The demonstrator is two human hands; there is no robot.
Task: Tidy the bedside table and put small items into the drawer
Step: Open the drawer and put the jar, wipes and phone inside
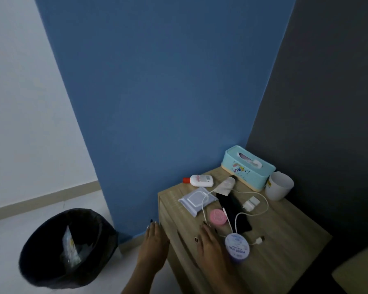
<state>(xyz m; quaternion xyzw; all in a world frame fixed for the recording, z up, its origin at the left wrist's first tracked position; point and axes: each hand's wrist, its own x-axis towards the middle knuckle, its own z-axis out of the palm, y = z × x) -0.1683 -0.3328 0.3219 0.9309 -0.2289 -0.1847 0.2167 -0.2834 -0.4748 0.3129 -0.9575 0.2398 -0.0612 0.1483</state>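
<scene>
Reaching over a cluttered wooden bedside table (285, 240), the right hand (210, 245) hovers with fingers spread and empty near a pink round tin (217, 216) and a purple-lidded jar (237, 248). The left hand (155, 249), fingers loosely extended and empty, hangs beside the table's left edge. No drawer is visibly open, so opening it first, then lifting tins clear of the tangled white cable (204, 200), seems wisest.

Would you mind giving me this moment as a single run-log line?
stage: start | left hand: open, at table edge | right hand: open, over top near pink tin | held: nothing | drawer: not seen open
</scene>
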